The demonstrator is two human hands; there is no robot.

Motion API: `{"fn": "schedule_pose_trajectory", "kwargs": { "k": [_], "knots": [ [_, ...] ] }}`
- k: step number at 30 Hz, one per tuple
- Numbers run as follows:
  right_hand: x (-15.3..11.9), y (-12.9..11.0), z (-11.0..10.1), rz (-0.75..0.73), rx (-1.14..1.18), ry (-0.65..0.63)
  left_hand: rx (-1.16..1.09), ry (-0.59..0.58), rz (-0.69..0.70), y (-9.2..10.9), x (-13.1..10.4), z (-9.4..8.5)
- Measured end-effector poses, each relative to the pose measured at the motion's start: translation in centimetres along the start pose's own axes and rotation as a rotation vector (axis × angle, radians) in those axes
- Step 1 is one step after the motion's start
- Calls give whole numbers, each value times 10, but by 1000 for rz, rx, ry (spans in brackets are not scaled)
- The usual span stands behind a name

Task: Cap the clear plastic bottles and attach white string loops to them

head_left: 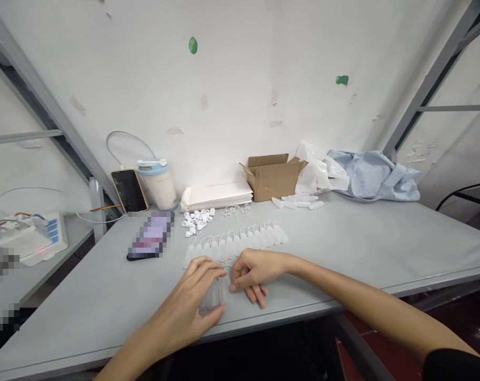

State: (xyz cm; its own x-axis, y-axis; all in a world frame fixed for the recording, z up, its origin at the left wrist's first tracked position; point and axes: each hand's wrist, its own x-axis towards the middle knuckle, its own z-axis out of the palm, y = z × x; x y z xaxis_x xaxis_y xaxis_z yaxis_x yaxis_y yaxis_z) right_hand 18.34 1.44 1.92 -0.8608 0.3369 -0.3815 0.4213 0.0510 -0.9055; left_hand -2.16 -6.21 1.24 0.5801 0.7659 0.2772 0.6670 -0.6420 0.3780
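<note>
Near the front edge of the grey table, my left hand (190,296) arches over a few translucent white pieces (213,296), its thumb and fingers apart. Just right of them is my right hand (254,272), thumb and index finger pinched together at the pieces' right side; what the pinch holds, if anything, is too small to tell. Beyond both hands lies a row of several translucent white tubes (234,244) with thin strings at their tops. Small white caps (197,221) are piled behind the row's left part, beside a bunch of loose white strings (237,211).
At the back stand a propped phone (129,191), a cup (159,185), a paper stack (216,196), an open cardboard box (275,181), a plastic bag (317,169) and blue cloth (375,177). Loose tubes (297,201) lie before the box; another phone (151,235) lies left.
</note>
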Motion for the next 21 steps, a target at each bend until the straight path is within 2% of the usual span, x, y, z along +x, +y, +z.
{"fn": "schedule_pose_trajectory", "kwargs": {
  "k": [15, 21],
  "knots": [
    [3, 4, -3, -11, 16, -28, -3, -55, -25, -3, 1, -2],
    [0, 3, -2, -20, -10, -9, 6, -18, -7, 0, 1, -7]
  ]
}}
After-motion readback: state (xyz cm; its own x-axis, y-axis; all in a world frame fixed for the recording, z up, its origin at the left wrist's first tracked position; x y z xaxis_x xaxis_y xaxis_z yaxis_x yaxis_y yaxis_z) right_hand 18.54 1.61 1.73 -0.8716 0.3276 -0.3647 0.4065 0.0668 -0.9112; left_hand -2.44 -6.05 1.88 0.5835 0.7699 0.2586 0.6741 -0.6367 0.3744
